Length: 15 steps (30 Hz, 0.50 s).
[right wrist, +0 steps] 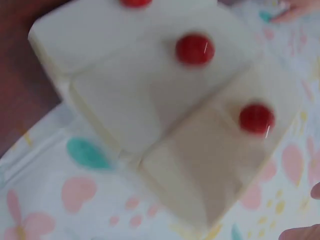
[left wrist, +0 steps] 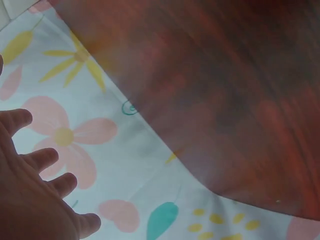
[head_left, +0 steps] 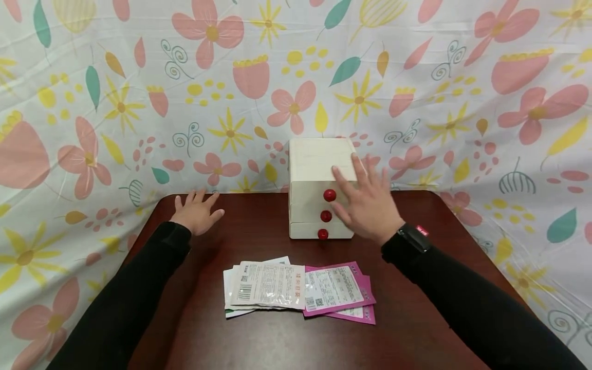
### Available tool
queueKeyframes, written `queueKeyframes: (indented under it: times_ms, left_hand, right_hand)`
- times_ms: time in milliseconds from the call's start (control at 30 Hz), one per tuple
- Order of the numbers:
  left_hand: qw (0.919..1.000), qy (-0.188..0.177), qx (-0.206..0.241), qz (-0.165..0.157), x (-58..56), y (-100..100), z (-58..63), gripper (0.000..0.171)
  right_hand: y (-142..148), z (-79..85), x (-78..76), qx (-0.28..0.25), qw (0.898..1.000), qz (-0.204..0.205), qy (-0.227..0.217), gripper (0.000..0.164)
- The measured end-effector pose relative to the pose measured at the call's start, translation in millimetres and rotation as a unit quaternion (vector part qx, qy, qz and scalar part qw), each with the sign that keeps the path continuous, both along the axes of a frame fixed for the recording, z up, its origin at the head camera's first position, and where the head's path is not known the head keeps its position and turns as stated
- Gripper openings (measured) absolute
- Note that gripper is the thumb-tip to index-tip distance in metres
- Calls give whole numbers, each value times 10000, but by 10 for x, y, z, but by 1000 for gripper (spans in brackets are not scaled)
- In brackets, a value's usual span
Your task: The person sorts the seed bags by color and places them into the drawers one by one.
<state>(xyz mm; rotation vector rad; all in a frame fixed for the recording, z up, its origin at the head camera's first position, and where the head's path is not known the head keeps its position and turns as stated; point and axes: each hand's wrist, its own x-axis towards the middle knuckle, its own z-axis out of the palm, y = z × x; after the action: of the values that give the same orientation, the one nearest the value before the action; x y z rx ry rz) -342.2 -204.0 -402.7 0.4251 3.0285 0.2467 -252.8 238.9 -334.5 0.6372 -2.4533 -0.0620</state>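
holding nothing, the right hand (head_left: 370,204) spread its fingers near the drawer box (head_left: 306,198); the left hand (head_left: 196,214) was likewise released.

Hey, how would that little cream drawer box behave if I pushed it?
The drawer box would likely keep its shape, given its flat panels and straight edges. It probably won't roll, being boxy and square-cornered, but might slide across the smooth-looking, shiny table.

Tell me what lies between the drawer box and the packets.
Bare brown tabletop separates the drawer box from the packets in the head view.
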Motion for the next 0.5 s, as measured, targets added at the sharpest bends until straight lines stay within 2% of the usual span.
queueKeyframes:
  times_ms: [233, 367, 500]
  left_hand:
    - [9997, 31, -203, -95, -61, 31, 123, 74]
    - [9997, 97, -205, -122, -96, 75, 230, 73]
    - [9993, 224, -264, -148, -115, 135, 328, 70]
  right_hand:
    - [414, 157, -73, -530, 9966, -634, 16, 81]
    - [621, 165, -153, -816, 9917, -997, -53, 76]
    - [783, 148, -257, -1197, 9825, -1379, -377, 74]
